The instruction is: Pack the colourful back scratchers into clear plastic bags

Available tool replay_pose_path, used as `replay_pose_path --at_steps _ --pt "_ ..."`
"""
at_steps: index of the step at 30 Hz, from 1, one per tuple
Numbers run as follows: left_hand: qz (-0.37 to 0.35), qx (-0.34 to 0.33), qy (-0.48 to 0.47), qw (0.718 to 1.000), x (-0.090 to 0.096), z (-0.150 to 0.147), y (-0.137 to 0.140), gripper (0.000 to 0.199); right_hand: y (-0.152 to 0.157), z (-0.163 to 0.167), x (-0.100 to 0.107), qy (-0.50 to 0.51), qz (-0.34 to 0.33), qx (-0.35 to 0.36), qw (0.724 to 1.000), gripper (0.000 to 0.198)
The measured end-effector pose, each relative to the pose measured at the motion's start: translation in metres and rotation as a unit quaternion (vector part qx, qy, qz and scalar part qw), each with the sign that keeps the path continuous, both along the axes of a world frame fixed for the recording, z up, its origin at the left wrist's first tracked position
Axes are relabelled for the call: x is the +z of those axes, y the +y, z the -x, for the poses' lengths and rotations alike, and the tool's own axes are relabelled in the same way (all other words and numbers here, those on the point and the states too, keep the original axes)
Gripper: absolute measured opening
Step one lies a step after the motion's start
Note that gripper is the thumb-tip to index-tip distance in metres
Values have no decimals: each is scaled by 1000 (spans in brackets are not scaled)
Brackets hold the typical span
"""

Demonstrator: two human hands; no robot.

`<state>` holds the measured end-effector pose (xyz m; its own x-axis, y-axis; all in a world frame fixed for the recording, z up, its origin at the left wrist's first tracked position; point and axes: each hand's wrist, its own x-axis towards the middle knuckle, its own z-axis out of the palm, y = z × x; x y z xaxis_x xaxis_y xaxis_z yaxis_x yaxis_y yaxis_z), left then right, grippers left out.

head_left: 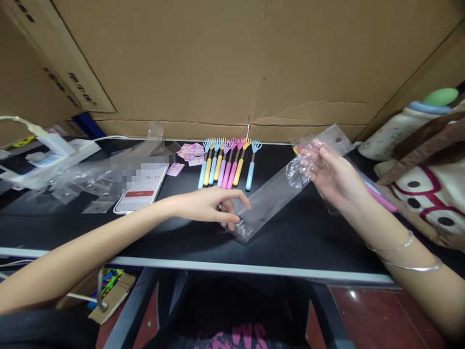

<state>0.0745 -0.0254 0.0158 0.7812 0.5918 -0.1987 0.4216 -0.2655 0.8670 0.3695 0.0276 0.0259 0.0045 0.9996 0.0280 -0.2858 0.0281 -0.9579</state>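
A long clear plastic bag (271,196) stretches slantwise over the black tabletop, with a hang hole in its upper end. My right hand (332,172) is closed on the crinkled upper part, thumb against fingers. At the bag's lower end, my left hand (214,206) has its fingers curled around the corner, thumb and index on either side. Behind the left hand lie several back scratchers (228,167) in a row, with claw-shaped heads and blue, yellow, purple and pink handles. Under my right wrist, partly hidden, is a packaged pink-handled item (381,198).
Several loose clear bags (98,174) lie at the left beside a phone (143,189). Small printed cards (191,152) sit near the scratchers. A power strip (69,155) is far left; a white bottle (395,128) and cloth bag (428,194) stand right. Cardboard (181,63) walls the back.
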Motion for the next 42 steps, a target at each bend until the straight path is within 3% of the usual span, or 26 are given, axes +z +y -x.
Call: replay_pose_path --at_steps 5,10,16,22,24,27,31,34,35,38,40,42 --pt "-7 34 -4 999 -1 8 0 25 5 -9 3 -2 -10 -13 1000 12" --pt "69 91 -44 992 3 5 4 20 10 -14 2 -7 -6 4 1000 10" --pt "164 156 -131 965 -3 -3 9 36 0 0 -6 -64 35 138 988 28" --pt "197 173 -167 951 -12 -24 9 48 -28 23 -15 -119 55 347 929 49" --pt "198 160 -149 955 -13 -31 8 48 -32 27 -17 -136 54 372 917 46" --pt "175 110 -104 973 -13 -35 6 44 -31 28 -20 -168 45 356 918 38" --pt "69 49 -91 992 -3 -29 5 30 -26 23 -18 -180 20 327 928 35" --pt "-132 82 -116 981 12 -17 5 25 -25 19 -14 -177 2 324 930 29" --pt "-238 103 -105 960 17 -13 5 23 -25 19 -13 -176 -4 325 929 27" --pt "-505 126 -26 853 27 -1 11 18 -25 18 -13 -176 -25 344 922 22" --pt "-581 97 31 807 26 3 17 37 -25 17 -14 -186 -38 369 910 20" --pt "-608 63 77 788 22 3 25 64 -24 15 -14 -206 -43 394 895 19"
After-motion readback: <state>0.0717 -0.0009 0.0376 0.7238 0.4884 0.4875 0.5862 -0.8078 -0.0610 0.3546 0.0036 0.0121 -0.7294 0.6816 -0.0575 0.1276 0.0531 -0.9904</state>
